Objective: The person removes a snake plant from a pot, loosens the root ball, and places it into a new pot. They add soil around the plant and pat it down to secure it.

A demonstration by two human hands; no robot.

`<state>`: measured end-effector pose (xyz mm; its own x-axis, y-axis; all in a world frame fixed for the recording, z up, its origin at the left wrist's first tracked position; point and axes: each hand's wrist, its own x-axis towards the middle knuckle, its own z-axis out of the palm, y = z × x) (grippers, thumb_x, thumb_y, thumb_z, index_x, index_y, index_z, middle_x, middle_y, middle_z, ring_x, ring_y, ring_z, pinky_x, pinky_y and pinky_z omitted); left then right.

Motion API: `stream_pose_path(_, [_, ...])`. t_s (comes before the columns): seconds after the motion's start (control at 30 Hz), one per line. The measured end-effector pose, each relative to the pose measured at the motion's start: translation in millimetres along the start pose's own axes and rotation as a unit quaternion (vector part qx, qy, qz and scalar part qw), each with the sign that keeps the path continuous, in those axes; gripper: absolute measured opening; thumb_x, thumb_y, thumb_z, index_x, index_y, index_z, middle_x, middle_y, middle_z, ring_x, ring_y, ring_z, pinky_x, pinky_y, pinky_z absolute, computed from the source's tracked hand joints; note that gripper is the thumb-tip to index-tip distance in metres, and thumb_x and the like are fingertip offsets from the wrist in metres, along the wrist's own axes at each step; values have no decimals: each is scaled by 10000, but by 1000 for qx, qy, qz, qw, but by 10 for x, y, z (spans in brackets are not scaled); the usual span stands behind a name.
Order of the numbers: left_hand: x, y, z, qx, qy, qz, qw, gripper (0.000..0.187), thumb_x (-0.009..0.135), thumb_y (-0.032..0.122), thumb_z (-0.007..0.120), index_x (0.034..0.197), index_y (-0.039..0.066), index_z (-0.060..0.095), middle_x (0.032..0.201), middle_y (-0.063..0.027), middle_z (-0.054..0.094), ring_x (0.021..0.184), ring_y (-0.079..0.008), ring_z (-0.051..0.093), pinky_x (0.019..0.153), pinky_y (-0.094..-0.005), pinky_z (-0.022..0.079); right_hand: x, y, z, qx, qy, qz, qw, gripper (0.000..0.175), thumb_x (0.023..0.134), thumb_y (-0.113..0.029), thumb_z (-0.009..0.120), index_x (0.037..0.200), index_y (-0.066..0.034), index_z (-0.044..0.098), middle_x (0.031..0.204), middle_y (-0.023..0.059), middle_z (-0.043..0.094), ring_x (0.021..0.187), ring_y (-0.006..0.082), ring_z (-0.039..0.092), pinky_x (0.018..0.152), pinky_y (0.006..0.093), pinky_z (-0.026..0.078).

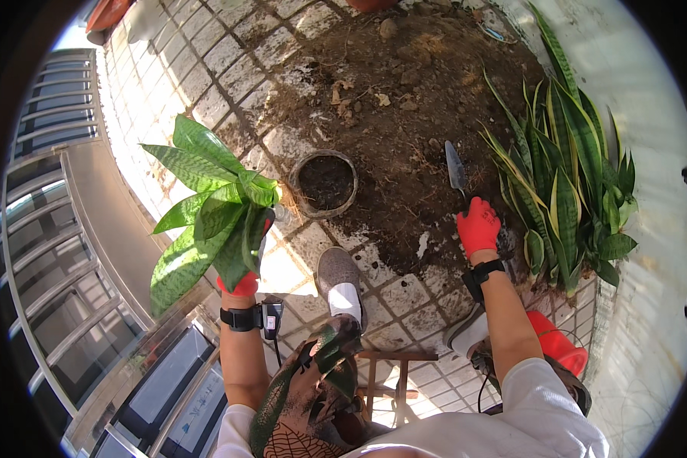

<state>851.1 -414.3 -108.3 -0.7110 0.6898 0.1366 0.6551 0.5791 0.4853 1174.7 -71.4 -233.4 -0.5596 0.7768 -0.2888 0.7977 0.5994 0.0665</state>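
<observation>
My left hand (239, 285), in a red glove, is mostly hidden behind the broad leaves of a snake plant (212, 209). It holds the plant off the ground, with thin pale roots pointing towards a round pot (350, 197). Dark soil partly fills this pot, which stands at the edge of a spread heap of soil (395, 126). On the other side, my right hand (478, 225), gloved in red too, is closed around the handle of a garden trowel (455, 167). The trowel's metal blade points away from me over the soil.
Several yellow-edged snake plants (561, 189) lean along the pale wall (652, 172) at right. A red bucket (558, 343) is beside my right leg, and a wooden stool (401, 389) is beneath me. Metal railings (51, 286) line the left. Square paving tiles (223, 54) surround the soil.
</observation>
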Motion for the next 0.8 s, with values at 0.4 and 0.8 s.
stream_pose_path(0.4, [-37, 71, 182, -762, 13, -303, 572, 378, 963, 120, 582, 1284, -78, 558, 1267, -184, 628, 1124, -300, 633, 991, -402, 511, -115, -687, -1761, 251, 17, -312, 916, 255, 848, -89, 618, 1097, -61, 568, 922, 110, 596, 800, 310, 638, 662, 428, 499])
stream_pose_path(0.8, [-85, -43, 313, -859, 3, -346, 378, 537, 1020, 279, 505, 1429, -51, 398, 1430, -239, 482, 1256, -380, 534, 1063, -462, 470, 355, -1725, -2297, -18, 10, -556, 831, 81, 730, -56, 616, 811, -57, 605, 764, 113, 631, 765, 263, 665, 698, 351, 507])
